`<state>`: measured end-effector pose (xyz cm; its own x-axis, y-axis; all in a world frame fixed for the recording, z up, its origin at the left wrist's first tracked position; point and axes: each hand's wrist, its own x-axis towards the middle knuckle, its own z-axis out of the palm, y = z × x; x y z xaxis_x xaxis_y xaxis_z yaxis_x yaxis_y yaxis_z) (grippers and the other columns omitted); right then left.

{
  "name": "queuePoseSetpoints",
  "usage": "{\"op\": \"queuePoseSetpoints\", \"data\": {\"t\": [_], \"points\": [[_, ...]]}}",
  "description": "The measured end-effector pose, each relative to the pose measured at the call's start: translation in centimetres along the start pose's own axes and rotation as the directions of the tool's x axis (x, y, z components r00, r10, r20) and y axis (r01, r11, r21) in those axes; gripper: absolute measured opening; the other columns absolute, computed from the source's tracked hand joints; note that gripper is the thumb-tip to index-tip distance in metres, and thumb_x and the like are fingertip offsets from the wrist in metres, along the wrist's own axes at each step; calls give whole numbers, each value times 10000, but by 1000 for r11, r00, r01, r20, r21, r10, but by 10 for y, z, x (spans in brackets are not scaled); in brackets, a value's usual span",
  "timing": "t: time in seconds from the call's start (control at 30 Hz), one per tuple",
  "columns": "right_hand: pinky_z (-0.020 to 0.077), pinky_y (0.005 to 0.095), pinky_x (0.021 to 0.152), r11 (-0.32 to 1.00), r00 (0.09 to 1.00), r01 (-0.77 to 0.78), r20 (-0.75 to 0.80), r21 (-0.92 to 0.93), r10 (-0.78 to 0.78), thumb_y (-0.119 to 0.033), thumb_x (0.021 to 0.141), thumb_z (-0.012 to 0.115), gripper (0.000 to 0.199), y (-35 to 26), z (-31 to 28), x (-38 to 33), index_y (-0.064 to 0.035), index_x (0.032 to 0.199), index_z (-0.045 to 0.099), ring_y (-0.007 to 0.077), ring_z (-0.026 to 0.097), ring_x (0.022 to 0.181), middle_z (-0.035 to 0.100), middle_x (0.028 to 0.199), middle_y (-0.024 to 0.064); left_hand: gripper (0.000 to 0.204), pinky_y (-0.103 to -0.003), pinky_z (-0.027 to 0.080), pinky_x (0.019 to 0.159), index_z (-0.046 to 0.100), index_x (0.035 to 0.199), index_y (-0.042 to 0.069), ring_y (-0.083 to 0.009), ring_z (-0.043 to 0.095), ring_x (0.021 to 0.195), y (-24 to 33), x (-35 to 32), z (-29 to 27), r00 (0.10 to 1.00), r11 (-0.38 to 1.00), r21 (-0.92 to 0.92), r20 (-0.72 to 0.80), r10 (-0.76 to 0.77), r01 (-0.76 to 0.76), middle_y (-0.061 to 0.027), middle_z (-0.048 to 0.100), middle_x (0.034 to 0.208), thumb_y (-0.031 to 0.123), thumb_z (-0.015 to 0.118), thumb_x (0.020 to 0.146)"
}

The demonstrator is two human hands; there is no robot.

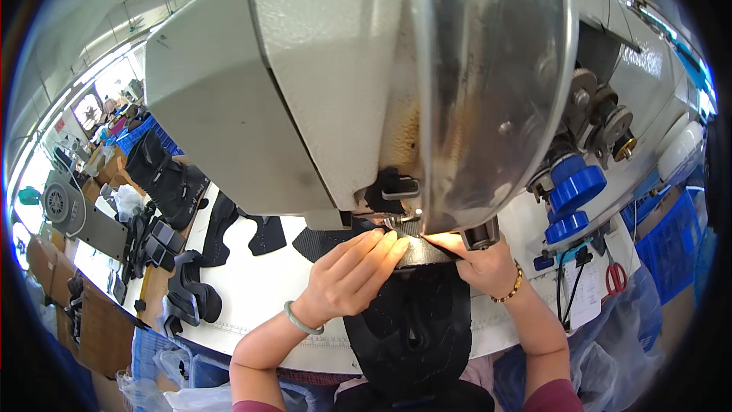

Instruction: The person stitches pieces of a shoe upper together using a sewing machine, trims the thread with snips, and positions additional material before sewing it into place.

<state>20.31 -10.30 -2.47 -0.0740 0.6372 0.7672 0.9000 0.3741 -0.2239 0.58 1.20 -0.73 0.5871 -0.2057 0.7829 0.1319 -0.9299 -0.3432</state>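
You appear to be at the feeding or stitching step, with the work at the machine and both hands close in under its head. The black piece lies in front of the metal bed, hanging over the near edge of the white surface toward your lap, while a ribbed black flap shows to the left of your fingers; whether the two are joined is hidden. Your left hand has its fingers side by side, tips by the bed, but its thumb is out of sight, so I cannot tell if that grip is pinching the material or only pressing it. Your right hand reaches in from the other side, forefinger pointing toward the stitching point, partly behind a dark metal part; I cannot tell what that grip has closed on either. As I judge it, the next move calls for light, even guidance from both sides, the fingertips kept clear of the needle area, and enough slack in the hanging part that its weight does not drag the line askew. The scissors lie well apart, beyond your right wrist
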Motion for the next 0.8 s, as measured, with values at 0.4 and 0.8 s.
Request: {"op": "queuePoseSetpoints", "data": {"t": [0.4,0.8], "points": [[456,375,796,998,999,35,-24,-55,-37,139,560,526,590,-19,-1,0,-57,1107,631,294,589,875,621,965,118,437,-335,483,780,656,1012,-35,-227,580,910,12,-4,6,999,998,-62,-22,-31,30,-97,592,964,76,597,594],[405,351,914,811,834,-520,367,268,413,-139,705,739,406,-17,-53,11,-11,1068,611,208,552,1013,614,975,88,281,-269,475,717,678,952,15,-198,585,882,25,-2,15,995,978,181,-1,-101,100,-53,601,974,66,648,677]]}}
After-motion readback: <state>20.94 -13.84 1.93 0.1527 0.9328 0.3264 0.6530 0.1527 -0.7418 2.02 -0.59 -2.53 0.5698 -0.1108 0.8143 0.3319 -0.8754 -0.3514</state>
